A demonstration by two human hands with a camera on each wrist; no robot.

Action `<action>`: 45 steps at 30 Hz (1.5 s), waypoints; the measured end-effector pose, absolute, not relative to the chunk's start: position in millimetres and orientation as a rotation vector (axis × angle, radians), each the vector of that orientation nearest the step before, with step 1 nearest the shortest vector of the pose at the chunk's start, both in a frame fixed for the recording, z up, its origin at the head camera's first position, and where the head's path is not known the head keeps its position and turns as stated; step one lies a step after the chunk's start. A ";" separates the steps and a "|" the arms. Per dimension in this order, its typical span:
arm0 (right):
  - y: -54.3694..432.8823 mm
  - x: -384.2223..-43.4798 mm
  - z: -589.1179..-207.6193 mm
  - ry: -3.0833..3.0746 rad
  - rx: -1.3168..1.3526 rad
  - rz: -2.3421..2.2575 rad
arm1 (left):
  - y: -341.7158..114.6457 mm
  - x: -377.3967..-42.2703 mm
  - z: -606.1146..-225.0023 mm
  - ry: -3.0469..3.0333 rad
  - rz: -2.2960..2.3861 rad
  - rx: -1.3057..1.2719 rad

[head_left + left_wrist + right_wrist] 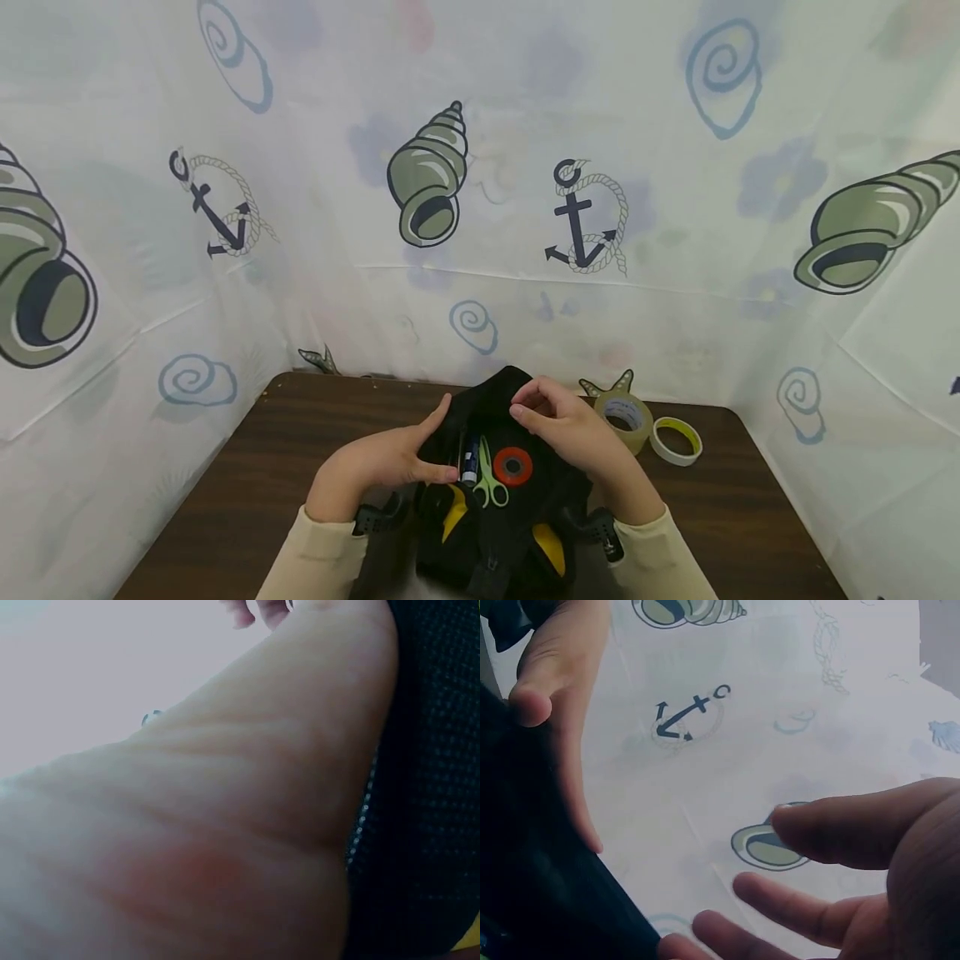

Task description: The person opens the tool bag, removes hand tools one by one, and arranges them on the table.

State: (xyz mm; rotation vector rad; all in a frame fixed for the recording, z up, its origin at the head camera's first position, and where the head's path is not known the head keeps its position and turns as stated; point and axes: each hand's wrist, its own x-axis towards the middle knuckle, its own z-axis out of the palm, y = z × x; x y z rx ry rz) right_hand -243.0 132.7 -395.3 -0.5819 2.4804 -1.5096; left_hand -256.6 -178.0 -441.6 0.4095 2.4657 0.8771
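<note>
A black bag (525, 417) with yellow patches stands unzipped at the table's near edge. Inside it show green-handled scissors (489, 479), a dark blue tube with a white end (470, 458) and a red tape roll (513, 466). My left hand (390, 458) holds the bag's left rim, thumb over the edge and fingers along the outside. In the left wrist view, the palm (225, 780) lies beside black mesh fabric (427, 750). Over the bag's right side, my right hand (562, 421) has loosely bent fingers with nothing between them; its lower fingertips are near the bag's edge.
Behind my right hand, a wide tan tape roll (637, 425) stands on the brown table (315, 417). Beside it leans a narrower white tape roll with a yellow core (693, 446). A patterned white sheet (510, 317) surrounds the table's back and sides.
</note>
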 end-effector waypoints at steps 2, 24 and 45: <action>126.4 -247.1 -395.6 2.458 -0.549 -1.495 | -177.9 -256.8 -441.8 2.467 0.876 0.412; 82.4 -296.2 -466.2 2.521 -0.274 -1.147 | -177.7 -259.7 -438.6 2.482 0.803 0.439; 92.3 -304.9 -522.2 2.520 -0.185 -1.022 | -178.6 -258.2 -441.0 2.475 0.817 0.422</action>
